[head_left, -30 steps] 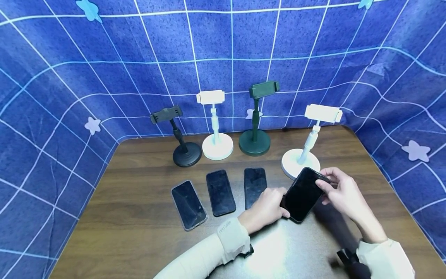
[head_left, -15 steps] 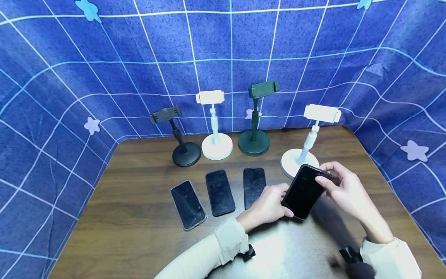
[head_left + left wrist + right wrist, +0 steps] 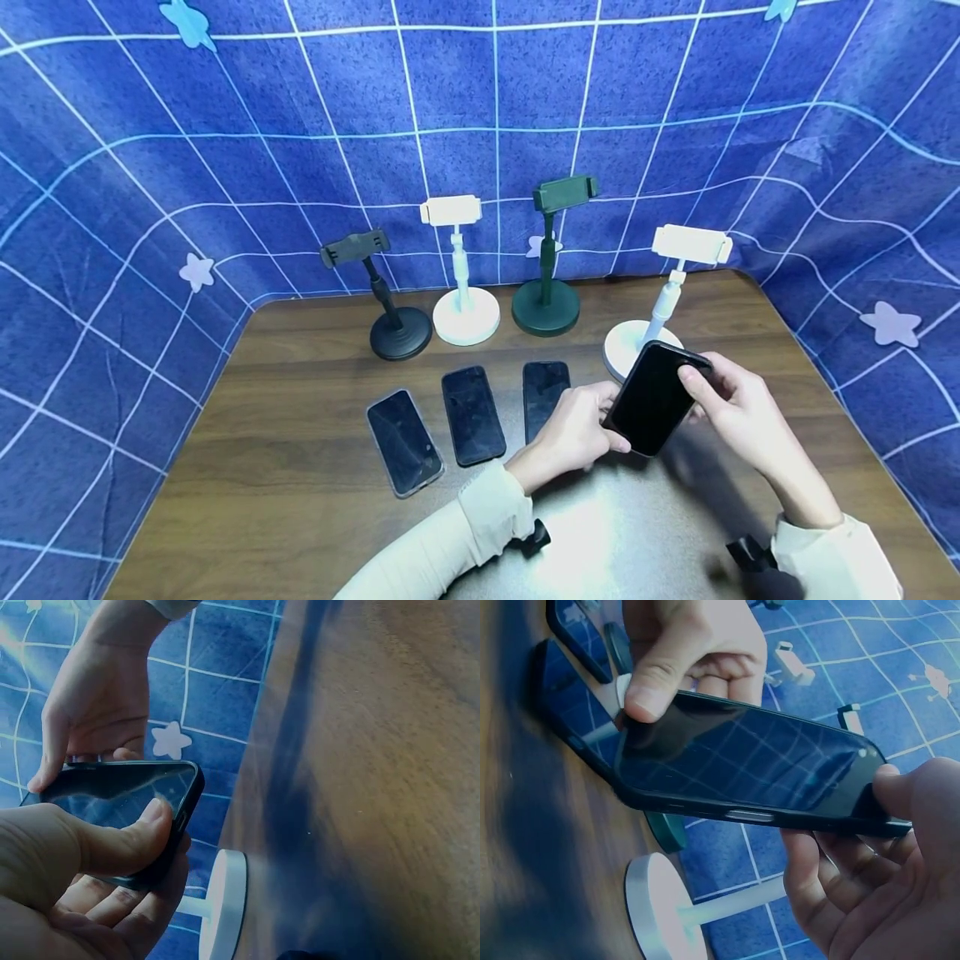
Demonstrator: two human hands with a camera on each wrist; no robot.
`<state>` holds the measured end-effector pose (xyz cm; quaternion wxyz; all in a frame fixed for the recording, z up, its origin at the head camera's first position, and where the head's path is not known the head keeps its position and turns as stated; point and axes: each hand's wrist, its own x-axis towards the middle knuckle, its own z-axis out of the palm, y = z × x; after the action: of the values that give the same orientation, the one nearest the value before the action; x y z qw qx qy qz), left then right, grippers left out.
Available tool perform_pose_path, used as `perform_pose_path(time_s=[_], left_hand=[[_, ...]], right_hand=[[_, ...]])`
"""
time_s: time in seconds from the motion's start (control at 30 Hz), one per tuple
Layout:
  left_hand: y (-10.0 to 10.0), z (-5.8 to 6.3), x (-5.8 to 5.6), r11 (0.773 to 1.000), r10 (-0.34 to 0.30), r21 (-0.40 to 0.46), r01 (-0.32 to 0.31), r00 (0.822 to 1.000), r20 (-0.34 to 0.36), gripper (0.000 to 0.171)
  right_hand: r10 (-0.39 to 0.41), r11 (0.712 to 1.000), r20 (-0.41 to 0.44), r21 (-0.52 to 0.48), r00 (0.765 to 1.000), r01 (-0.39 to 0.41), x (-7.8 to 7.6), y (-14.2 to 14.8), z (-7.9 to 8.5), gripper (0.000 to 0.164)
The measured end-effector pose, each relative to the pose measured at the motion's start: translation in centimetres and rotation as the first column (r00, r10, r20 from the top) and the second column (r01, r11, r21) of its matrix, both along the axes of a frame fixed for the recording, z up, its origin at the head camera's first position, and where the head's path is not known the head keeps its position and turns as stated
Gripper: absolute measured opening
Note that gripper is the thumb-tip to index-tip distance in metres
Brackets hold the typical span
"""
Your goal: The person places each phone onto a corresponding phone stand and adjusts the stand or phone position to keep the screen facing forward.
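A black smartphone (image 3: 651, 402) is held above the table by both hands, screen facing up and tilted. My left hand (image 3: 573, 429) grips its lower left corner, thumb on the screen and fingers beneath, as the left wrist view shows on the phone (image 3: 124, 795). At the upper right edge my right hand (image 3: 738, 408) pinches it, thumb (image 3: 904, 791) on the front and fingers behind. Just behind the phone stands a white phone stand (image 3: 663, 304) with an angled neck; the phone partly hides its round base. Another phone (image 3: 545, 392) lies beside my left hand, which covers part of it.
Two more phones lie to the left, one dark (image 3: 473, 417) and one in a clear case (image 3: 405, 443). Along the back of the wooden table (image 3: 300, 467) stand a black stand (image 3: 390, 308), a white stand (image 3: 462, 292) and a green stand (image 3: 547, 283). Blue cloth (image 3: 450, 83) hangs behind.
Both hands have raised the smartphone slightly away from the table's front, toward the white stand at right. The stands and the other phones stay in place.
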<state>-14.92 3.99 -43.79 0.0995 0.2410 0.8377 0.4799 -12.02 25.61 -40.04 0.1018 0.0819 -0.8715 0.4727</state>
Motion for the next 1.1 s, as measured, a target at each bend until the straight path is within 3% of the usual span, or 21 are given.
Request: perform_pose_path(time_s=[0.47,0.8,1.1], left_hand=[[0.3,1.7,-0.6,0.989,0.018,0.146,-0.018,1.0,0.003,0.043],[0.2,3.2,-1.1,0.975,0.02,0.221,-0.021,1.0,0.005,0.042],[0.2,4.7,-1.7,0.964,0.06,0.259,-0.064,0.998,0.022,0.044]], right_hand=[[-0.002,1.0,0.021,0.027,1.0,0.001,0.5,-1.2,-0.5,0.029],[0.012,0.999,0.022,0.029,1.0,-0.013,1.1,-1.8,-0.3,0.022],[0.093,0.993,-0.008,-0.076,0.996,-0.093,1.2,-2.2,-0.4,0.017]])
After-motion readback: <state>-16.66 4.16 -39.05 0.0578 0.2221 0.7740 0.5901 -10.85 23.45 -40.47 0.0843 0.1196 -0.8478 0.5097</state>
